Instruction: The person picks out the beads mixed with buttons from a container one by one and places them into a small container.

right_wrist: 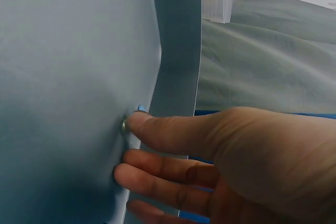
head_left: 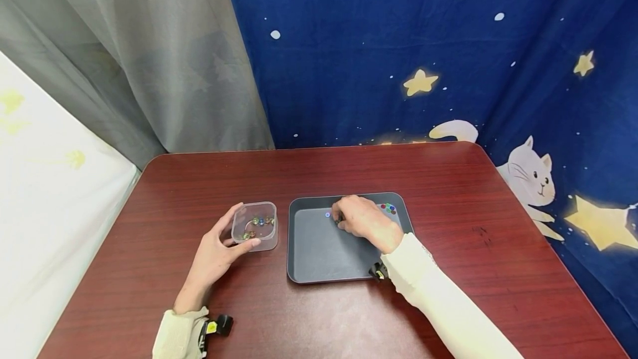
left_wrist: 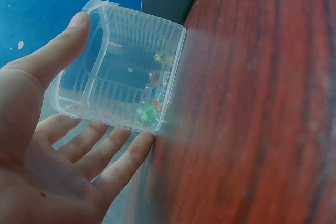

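Observation:
My left hand [head_left: 214,256] grips a clear plastic box [left_wrist: 131,72] by its sides, thumb on one wall and fingers along the opposite one. Several coloured glass beads lie inside, among them a green bead [left_wrist: 148,113]. My right hand [head_left: 361,218] reaches down into the grey tray [head_left: 329,262]. In the right wrist view its thumb tip is right at a pale glass bead [right_wrist: 124,125] on the tray floor, with the other fingers apart from the thumb. A blue bead [right_wrist: 141,107] shows just behind the thumb.
In the tray's far right corner lies a cluster of red, green and blue beads [head_left: 389,208]. Box and tray stand side by side on a reddish wooden table [head_left: 448,198]. A blue curtain [head_left: 349,43] hangs behind the table's far edge.

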`<move>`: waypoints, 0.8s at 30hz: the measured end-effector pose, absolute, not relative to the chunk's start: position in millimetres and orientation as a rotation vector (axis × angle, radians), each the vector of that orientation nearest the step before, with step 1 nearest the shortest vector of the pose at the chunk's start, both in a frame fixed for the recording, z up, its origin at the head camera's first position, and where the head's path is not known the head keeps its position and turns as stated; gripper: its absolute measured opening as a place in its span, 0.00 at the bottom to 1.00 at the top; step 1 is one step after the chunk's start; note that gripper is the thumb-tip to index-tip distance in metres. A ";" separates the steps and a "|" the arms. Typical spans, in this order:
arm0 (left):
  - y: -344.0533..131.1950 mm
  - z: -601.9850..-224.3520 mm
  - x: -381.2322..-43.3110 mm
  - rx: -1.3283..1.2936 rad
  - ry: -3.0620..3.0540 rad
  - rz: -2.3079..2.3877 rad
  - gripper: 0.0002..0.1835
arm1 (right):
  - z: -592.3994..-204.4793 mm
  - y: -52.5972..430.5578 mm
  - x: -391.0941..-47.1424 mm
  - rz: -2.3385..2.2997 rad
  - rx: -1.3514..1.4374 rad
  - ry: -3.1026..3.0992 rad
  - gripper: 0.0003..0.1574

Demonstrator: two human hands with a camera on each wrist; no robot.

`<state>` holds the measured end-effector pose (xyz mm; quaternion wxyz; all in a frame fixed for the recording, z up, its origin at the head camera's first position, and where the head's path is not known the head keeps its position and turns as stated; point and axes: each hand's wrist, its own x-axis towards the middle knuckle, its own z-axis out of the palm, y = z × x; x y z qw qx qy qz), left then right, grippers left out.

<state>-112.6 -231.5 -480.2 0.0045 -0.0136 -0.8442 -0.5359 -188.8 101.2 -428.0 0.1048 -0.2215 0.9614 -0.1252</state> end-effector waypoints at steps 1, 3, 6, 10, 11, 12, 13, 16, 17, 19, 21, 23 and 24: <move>-231.4 -480.2 -112.7 -0.042 -2.645 -1.676 0.49 | -427.8 101.1 -189.0 -0.369 -0.653 2.834 0.06; -231.3 -480.3 -112.8 -0.043 -2.648 -1.669 0.49 | -427.5 100.9 -189.1 -0.381 -0.658 2.835 0.05; -231.1 -480.4 -113.0 -0.045 -2.646 -1.676 0.49 | -427.6 100.7 -189.1 -0.398 -0.675 2.838 0.03; -231.1 -480.8 -113.4 -0.049 -2.640 -1.685 0.49 | -426.3 100.6 -188.3 -0.443 -0.707 2.840 0.03; -231.1 -480.9 -113.5 -0.050 -2.639 -1.686 0.49 | -425.5 100.5 -188.0 -0.461 -0.718 2.841 0.03; -231.1 -481.0 -113.4 -0.050 -2.639 -1.686 0.49 | -425.0 100.5 -187.8 -0.471 -0.728 2.840 0.04; -231.1 -481.0 -113.4 -0.051 -2.638 -1.685 0.49 | -424.6 100.2 -187.8 -0.486 -0.740 2.840 0.04; -231.4 -481.1 -113.1 -0.052 -2.639 -1.682 0.49 | -423.5 99.7 -187.5 -0.531 -0.767 2.843 0.06; -231.5 -481.0 -112.9 -0.051 -2.639 -1.682 0.49 | -423.3 99.6 -187.4 -0.549 -0.772 2.845 0.06; -231.7 -480.8 -112.6 -0.051 -2.640 -1.683 0.48 | -423.0 99.3 -187.0 -0.575 -0.784 2.855 0.07; -231.8 -480.6 -112.4 -0.052 -2.641 -1.686 0.48 | -422.9 99.0 -186.8 -0.599 -0.797 2.868 0.07; -231.7 -480.2 -112.3 -0.053 -2.642 -1.690 0.48 | -423.1 98.4 -186.8 -0.613 -0.817 2.890 0.07; -231.7 -480.1 -112.2 -0.052 -2.642 -1.690 0.48 | -423.1 98.2 -186.8 -0.615 -0.828 2.903 0.07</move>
